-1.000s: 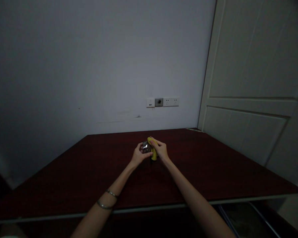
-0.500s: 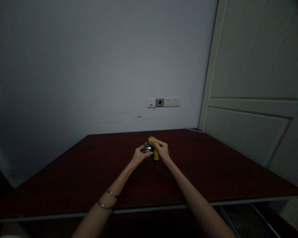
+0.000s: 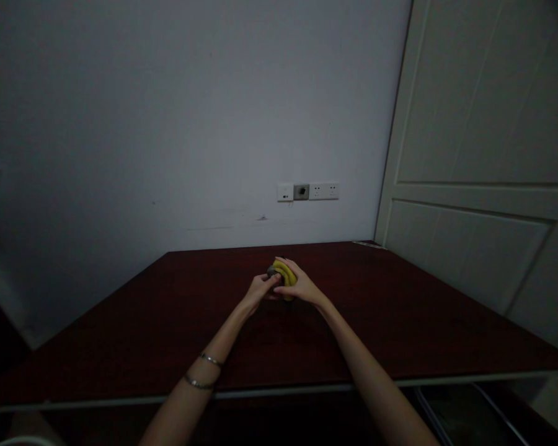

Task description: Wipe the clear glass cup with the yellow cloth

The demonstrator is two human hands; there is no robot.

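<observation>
On my feed, the left hand (image 3: 257, 290) has its fingers curled round a grey rounded object (image 3: 270, 271), probably to steady it, at twelve o'clock over the dark-red wood-look surface (image 3: 167, 316). At its three o'clock, the right hand's (image 3: 305, 287) fingers grip a yellow cloth (image 3: 287, 272), apparently bunched to follow that curve.

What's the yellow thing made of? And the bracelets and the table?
Yellow thing: probably soft, dull cloth, maybe sponge; it bends. Bracelets: likely shiny, silvery metal; they glint. Table: perhaps smooth, dark-red wood or wood-look board; faint streaks show.
</observation>
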